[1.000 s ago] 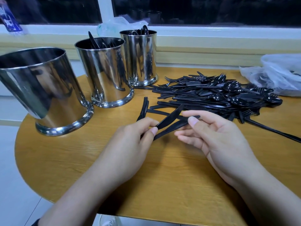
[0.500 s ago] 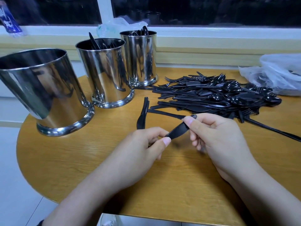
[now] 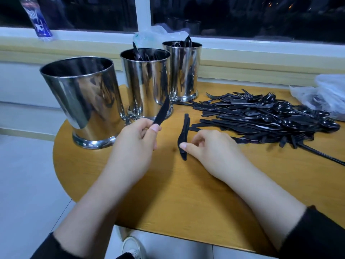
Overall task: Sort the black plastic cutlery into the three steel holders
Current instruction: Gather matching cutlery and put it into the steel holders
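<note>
My left hand (image 3: 137,144) pinches a black plastic knife (image 3: 162,112), blade pointing up toward the middle steel holder (image 3: 146,83). My right hand (image 3: 211,148) rests on the table with its thumb touching a small stack of black knives (image 3: 183,136). A large pile of black cutlery (image 3: 261,116) lies to the right. The near left holder (image 3: 84,98) shows no cutlery above its rim. Black handles stick out of the middle holder and of the far holder (image 3: 183,70).
The round wooden table (image 3: 186,202) stands against a window sill. A clear plastic bag (image 3: 328,94) lies at the right edge, another bag behind the holders. A bottle (image 3: 38,21) stands on the sill at left. A shoe (image 3: 133,247) shows below the table edge.
My left hand has lifted the knife away from my right hand and toward the holders. My right hand let go of it and moved onto the knife stack.
</note>
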